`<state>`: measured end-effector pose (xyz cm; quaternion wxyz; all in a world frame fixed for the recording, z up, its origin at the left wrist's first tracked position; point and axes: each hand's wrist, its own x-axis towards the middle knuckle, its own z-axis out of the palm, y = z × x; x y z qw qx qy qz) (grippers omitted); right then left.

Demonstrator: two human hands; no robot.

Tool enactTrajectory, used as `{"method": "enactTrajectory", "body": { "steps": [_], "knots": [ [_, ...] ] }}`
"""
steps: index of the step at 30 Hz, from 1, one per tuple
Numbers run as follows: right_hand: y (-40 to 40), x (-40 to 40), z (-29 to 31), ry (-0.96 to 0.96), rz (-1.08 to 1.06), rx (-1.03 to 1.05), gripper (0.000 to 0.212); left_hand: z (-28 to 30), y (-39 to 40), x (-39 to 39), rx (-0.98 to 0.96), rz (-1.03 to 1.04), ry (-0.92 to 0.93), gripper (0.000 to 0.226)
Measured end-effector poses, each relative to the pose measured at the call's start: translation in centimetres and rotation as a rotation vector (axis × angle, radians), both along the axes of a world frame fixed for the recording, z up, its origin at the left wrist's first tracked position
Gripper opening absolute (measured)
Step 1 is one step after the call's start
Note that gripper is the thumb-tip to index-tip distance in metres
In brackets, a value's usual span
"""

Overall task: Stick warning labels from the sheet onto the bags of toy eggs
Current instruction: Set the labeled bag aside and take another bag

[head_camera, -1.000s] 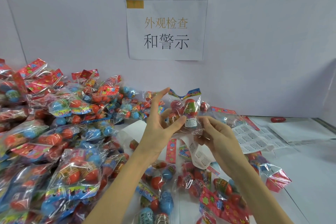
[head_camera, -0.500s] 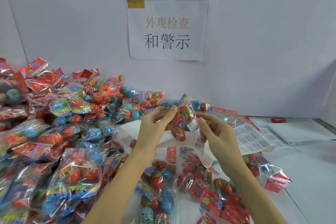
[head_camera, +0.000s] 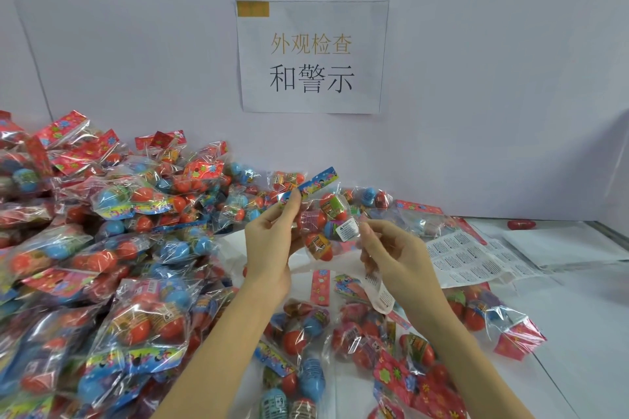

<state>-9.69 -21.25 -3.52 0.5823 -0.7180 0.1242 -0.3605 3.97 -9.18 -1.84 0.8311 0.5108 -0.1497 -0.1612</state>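
Since a second ago the left hand [head_camera: 272, 241] has closed to pinch the clear crinkly bag of toy eggs [head_camera: 321, 221] by its top, while the right hand [head_camera: 391, 255], pinching a strip of white label backing [head_camera: 379, 292], sits just beside the small white warning label [head_camera: 345, 230], so I'd rub that label flat next.

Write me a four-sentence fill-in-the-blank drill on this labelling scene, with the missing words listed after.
1. The left hand holds up a bag of toy eggs by its ____ header strip.
2. A white warning label is stuck on the ____ of that bag.
3. The right hand pinches a strip of label backing that hangs ____ from its grip.
4. The label sheet lies on the table to the ____ of both hands.

Missing words: blue; front; down; right
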Motion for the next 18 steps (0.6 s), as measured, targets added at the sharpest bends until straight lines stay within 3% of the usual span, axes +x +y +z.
{"method": "enactTrajectory", "body": {
  "steps": [7,9,13,15,18],
  "knots": [
    [-0.2,-0.1,0.1,0.017,0.066,0.065,0.016,-0.3,-0.1,0.0,0.003,-0.001,0.022,0.024],
    [-0.1,0.0,0.0,-0.008,0.023,0.078,0.013,-0.8,-0.3,0.1,0.099,0.093,-0.128,0.022],
    [-0.3,0.3,-0.4,-0.039,-0.125,0.068,0.006,-1.5,-0.8,-0.2,0.262,0.354,-0.621,0.034],
    [-0.1,0.2,-0.3,-0.057,-0.151,0.004,0.009,-1.4,-0.9,-0.6,0.276,0.167,-0.681,0.031],
    [0.2,0.3,-0.3,-0.008,-0.082,-0.175,0.017,-1.4,-1.2,-1.2,0.255,-0.165,-0.520,0.044]
  ]
}}
